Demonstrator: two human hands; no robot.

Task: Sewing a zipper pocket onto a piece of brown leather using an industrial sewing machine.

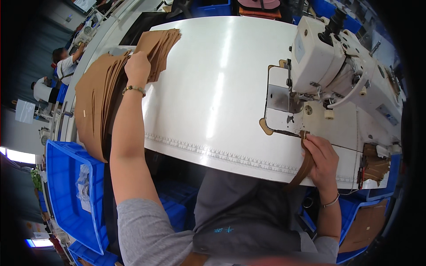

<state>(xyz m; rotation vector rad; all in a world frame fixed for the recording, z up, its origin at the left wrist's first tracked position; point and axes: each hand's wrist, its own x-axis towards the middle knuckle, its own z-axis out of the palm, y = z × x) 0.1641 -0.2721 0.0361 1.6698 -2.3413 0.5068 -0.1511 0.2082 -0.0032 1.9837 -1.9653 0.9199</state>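
Observation:
My left hand (137, 68) reaches to the far left and is closed at the edge of a stack of brown leather-like panels (98, 95). Its fingertips are partly hidden, and how many panels it grips does not show. A second fanned pile of brown pieces (159, 46) lies just past that hand on the white table. At the near right, my right hand (323, 157) pinches a narrow brown strip (303, 170), which hangs over the table's front edge. The strip's upper end lies by the metal plate of the sewing machine (321, 66).
A printed ruler (222, 156) runs along the front of the white table (191, 88). Blue crates (71, 186) stand at the left, and another blue crate (348, 221) at the lower right. Small brown pieces (376, 165) lie at the right. Two people (66, 66) work far left.

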